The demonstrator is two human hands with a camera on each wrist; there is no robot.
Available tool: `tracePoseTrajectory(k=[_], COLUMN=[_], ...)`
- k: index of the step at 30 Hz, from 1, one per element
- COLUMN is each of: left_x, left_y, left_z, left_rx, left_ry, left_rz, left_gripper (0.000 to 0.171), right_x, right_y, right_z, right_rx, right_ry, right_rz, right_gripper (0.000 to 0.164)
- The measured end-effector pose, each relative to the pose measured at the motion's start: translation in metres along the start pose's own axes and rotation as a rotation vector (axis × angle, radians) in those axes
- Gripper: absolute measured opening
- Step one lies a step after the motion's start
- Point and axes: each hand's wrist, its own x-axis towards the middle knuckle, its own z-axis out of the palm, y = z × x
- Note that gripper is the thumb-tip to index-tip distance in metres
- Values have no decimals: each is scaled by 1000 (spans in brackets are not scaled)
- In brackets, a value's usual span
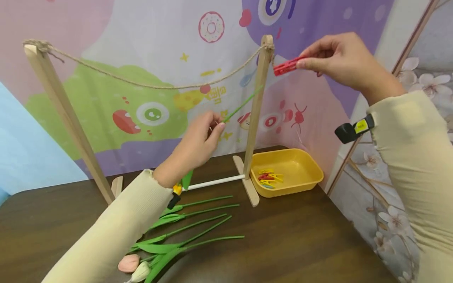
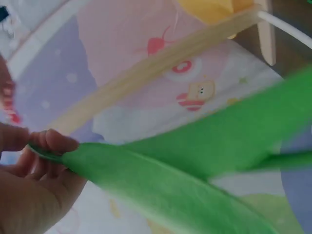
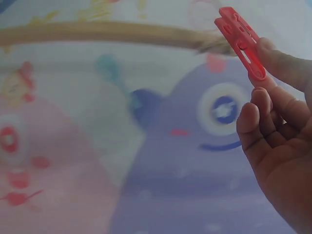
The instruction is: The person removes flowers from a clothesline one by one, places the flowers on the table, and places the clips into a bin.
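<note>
My left hand (image 1: 198, 139) pinches the thin green stem (image 1: 244, 103) of an artificial flower in front of the rope stand. In the left wrist view its broad green leaves (image 2: 146, 180) spread from the fingers; the blossom is hidden. My right hand (image 1: 345, 59) is raised to the right of the stand and pinches a red clothespin (image 1: 286, 67) between thumb and fingers, level with the top of the right wooden post (image 1: 260, 98). A twine rope (image 1: 159, 86) sags between this post and the left post (image 1: 67, 122), with nothing hanging on it.
Several artificial tulips (image 1: 129, 262) lie on the dark table (image 1: 301, 236), stems pointing right. Beside the right post's foot is a yellow basket (image 1: 311, 181) with several small clothespins (image 1: 269, 177). A white rod (image 1: 216, 182) runs low along the stand. Behind hangs a patterned cloth (image 1: 159, 23).
</note>
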Motion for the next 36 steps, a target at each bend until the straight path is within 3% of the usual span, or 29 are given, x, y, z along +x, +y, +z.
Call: tracePoseTrajectory(k=[6,14,19,25,33,36], left_x=[-53,-131,-168,-190,-201,-205], left_y=[8,-2,-14,-28,-40,-44], left_z=[7,35,50,63,81,84], left_rx=[204,296,313,404,447,462], left_ry=[-172,-337,-442,-523,-700,-719], left_rz=[-12,8,10,-11,-76,-88], left_gripper=[12,5,5,8,27,28], right_x=[-21,-53,-76,-96,-101,-99], right_y=[50,127,176,216,235,237], right_z=[30,94,127,161,190,198], right_rx=[-78,-75,-69,-80,-92,-108], right_ry=[-118,-278,-360,-401,-396,-411], right_rz=[87,206,241,304,336,332], right_gripper=[36,44,44,40,35,36])
